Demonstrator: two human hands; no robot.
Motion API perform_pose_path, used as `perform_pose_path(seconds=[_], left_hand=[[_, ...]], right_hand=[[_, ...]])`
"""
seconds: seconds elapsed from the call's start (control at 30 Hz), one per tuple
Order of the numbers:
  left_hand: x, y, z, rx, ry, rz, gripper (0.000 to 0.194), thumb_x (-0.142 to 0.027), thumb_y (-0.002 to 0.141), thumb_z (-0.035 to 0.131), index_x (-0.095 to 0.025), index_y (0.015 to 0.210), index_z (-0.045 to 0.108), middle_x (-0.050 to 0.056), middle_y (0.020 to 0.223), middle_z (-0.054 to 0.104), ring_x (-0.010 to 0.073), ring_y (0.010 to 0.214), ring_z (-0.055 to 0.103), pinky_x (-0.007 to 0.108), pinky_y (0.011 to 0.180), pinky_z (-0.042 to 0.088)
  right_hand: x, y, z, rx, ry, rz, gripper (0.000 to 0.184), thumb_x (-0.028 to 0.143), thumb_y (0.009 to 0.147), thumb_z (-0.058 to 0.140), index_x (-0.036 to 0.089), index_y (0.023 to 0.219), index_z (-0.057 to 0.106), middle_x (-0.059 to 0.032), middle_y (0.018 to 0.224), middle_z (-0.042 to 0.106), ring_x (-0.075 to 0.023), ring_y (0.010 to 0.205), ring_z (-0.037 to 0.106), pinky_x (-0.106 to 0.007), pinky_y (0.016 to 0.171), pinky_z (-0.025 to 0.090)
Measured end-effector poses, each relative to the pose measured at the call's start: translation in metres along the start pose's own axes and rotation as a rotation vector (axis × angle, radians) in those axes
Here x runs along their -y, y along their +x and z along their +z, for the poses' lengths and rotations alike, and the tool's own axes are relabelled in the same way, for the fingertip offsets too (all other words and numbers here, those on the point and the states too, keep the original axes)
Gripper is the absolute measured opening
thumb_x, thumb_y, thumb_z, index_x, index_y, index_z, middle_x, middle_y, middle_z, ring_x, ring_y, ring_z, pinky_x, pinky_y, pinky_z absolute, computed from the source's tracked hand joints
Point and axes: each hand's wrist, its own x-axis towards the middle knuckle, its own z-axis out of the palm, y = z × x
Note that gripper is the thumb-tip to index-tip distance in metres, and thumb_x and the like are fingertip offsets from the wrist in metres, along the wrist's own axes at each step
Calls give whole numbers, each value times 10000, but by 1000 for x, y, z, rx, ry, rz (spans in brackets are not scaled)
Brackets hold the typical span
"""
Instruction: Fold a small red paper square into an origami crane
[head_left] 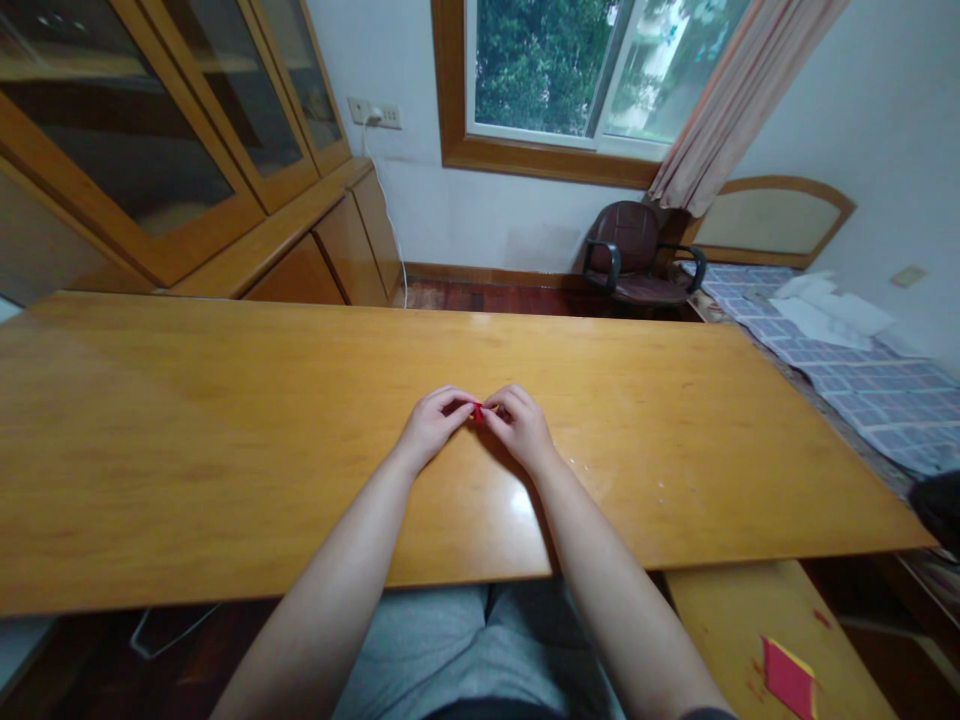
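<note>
A small red piece, perhaps folded paper or cloth, is pinched between my two hands just above the wooden table. My left hand grips its left side between thumb and fingers. From the right, my right hand pinches the same piece, the fingertips of both hands nearly meeting. Most of the piece is covered by the fingers, so its exact kind cannot be made out.
Tiny pale bits lie on the table right of my right forearm. A red and yellow flat piece rests on a lower wooden surface at the lower right. Beyond the table stand a brown armchair, a glass-door cabinet and a bed.
</note>
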Motion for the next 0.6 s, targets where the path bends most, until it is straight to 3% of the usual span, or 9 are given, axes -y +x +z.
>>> perform_pose_path(seconds=[0.6], left_hand=[[-7, -2, 1, 8, -6, 25, 162, -300, 864, 591, -186, 882, 705, 45, 868, 680, 179, 832, 633, 297, 775, 500]], right_hand=[[-2, 0, 1, -5, -30, 24, 62, 246, 877, 636, 206, 832, 651, -20, 820, 608, -133, 690, 563, -260, 647, 465]])
